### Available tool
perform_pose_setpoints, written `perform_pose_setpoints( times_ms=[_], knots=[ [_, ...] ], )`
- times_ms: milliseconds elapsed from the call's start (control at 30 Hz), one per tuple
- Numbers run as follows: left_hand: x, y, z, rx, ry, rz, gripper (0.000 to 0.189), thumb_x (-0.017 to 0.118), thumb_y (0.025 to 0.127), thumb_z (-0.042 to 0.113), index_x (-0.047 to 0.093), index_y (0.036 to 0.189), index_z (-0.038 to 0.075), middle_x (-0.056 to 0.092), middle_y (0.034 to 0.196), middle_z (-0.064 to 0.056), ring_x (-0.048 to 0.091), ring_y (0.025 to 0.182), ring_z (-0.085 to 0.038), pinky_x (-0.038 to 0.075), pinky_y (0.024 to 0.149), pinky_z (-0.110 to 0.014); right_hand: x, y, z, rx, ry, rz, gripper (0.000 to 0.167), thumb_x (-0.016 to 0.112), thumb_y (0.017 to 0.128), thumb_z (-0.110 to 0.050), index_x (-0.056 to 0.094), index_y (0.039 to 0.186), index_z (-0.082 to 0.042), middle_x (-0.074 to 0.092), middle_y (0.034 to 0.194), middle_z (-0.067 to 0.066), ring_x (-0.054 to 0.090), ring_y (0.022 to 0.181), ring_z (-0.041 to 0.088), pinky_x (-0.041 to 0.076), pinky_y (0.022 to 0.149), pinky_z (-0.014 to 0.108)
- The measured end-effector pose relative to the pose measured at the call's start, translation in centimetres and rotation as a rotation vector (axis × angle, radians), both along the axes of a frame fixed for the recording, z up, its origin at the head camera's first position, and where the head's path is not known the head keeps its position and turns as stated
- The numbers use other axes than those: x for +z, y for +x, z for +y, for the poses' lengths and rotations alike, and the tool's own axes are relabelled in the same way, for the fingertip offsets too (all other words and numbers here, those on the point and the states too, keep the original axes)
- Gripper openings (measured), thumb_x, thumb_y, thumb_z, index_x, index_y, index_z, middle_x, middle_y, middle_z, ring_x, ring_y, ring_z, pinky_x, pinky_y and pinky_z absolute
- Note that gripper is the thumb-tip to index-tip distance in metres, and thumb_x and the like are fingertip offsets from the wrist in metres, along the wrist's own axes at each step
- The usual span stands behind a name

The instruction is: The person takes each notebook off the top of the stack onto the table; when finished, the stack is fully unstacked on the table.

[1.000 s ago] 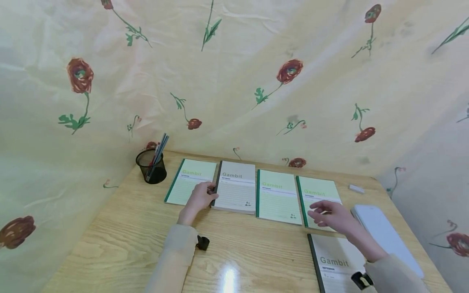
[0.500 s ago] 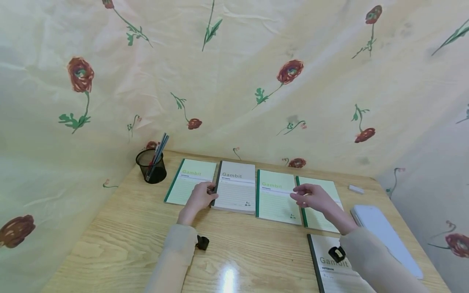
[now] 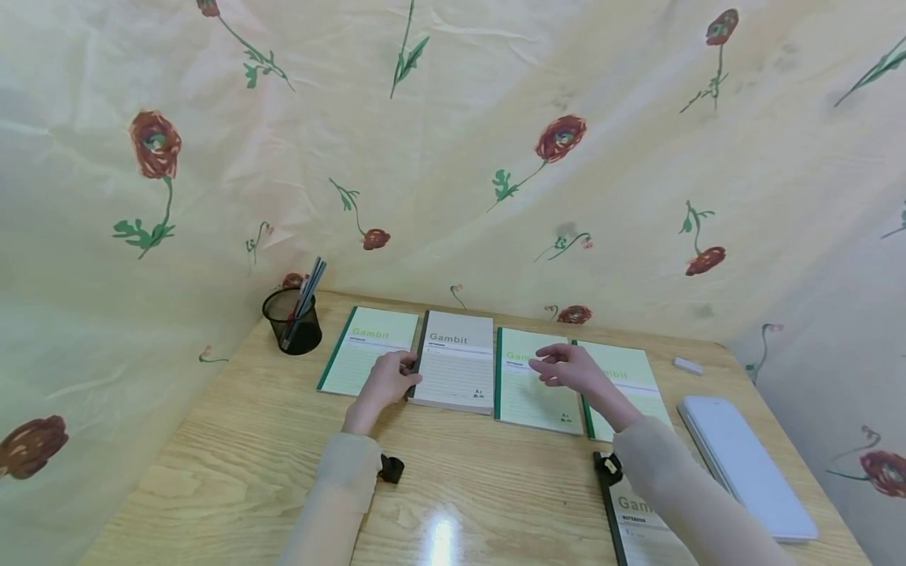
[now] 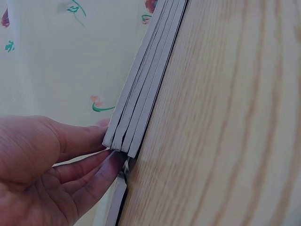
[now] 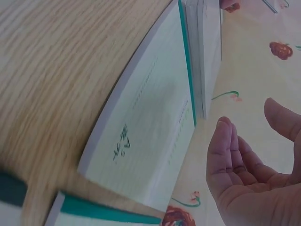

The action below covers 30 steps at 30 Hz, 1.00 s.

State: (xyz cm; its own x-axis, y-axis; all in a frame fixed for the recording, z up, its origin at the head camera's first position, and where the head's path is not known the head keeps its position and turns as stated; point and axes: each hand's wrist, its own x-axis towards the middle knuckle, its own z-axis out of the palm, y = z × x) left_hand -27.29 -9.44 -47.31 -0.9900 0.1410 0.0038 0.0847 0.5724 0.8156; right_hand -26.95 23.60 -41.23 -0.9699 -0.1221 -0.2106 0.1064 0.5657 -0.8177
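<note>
In the head view, my left hand (image 3: 385, 383) is at the spine side of a stack of grey notebooks (image 3: 455, 362). The left wrist view shows several notebooks in this stack (image 4: 146, 89), thumb over the top cover and fingers curled at the corner, pinching it. My right hand (image 3: 572, 369) hovers over a pale green notebook (image 3: 531, 401) just right of the stack. Its fingers are loosely bent, thumb apart, and nothing lies between them in the right wrist view, where the green-spined notebook (image 5: 141, 113) is beside the hand (image 5: 254, 174).
Pale green notebooks lie at the row's left (image 3: 368, 369) and right (image 3: 637, 385) ends. Nearer, a grey notebook (image 3: 633, 527) is partly under the right sleeve. A white case (image 3: 746, 464) and a small eraser-like block (image 3: 688, 365) lie right; a mesh pen holder (image 3: 300, 334) stands left.
My right hand has moved left, from over the rightmost green notebook to over the green notebook next to the grey stack. The left hand has stayed at the stack's spine.
</note>
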Motion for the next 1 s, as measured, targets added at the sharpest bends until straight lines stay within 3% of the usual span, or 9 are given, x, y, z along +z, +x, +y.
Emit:
perform_pose_setpoints(
  times_ms=[333,800,1000],
  knots=[
    [0.0,-0.2,-0.1,-0.006,0.019,-0.009,0.036,0.070,0.091,0.002,0.062,0.125,-0.007,0.068,0.102,-0.014,0.062,0.091,-0.023,0.053,0.066,-0.031,-1.8,-1.9,-1.5,-0.054,-0.081,-0.047,0.055,0.067,0.097,-0.027,0.050,0.136,0.008,0.063,0.113,0.020,0.066,0.098,0.032,0.056,0.083,0.034],
    [0.1,-0.1,-0.1,0.002,0.015,-0.010,0.036,0.070,0.092,0.003,0.063,0.126,-0.006,0.068,0.103,-0.014,0.063,0.091,-0.023,0.054,0.072,-0.032,-3.2,-3.6,-4.0,-0.118,-0.052,-0.077,0.052,0.067,0.097,-0.030,0.053,0.133,0.005,0.064,0.115,0.020,0.066,0.094,0.025,0.055,0.086,0.034],
    [0.2,-0.1,-0.1,0.007,0.017,-0.027,0.035,0.070,0.092,0.003,0.063,0.126,-0.005,0.068,0.103,-0.013,0.061,0.089,-0.022,0.053,0.068,-0.031,-3.7,-4.0,-4.7,-0.124,-0.027,-0.080,0.050,0.068,0.096,-0.030,0.055,0.131,0.003,0.066,0.113,0.019,0.067,0.093,0.025,0.055,0.086,0.035]
  ],
)
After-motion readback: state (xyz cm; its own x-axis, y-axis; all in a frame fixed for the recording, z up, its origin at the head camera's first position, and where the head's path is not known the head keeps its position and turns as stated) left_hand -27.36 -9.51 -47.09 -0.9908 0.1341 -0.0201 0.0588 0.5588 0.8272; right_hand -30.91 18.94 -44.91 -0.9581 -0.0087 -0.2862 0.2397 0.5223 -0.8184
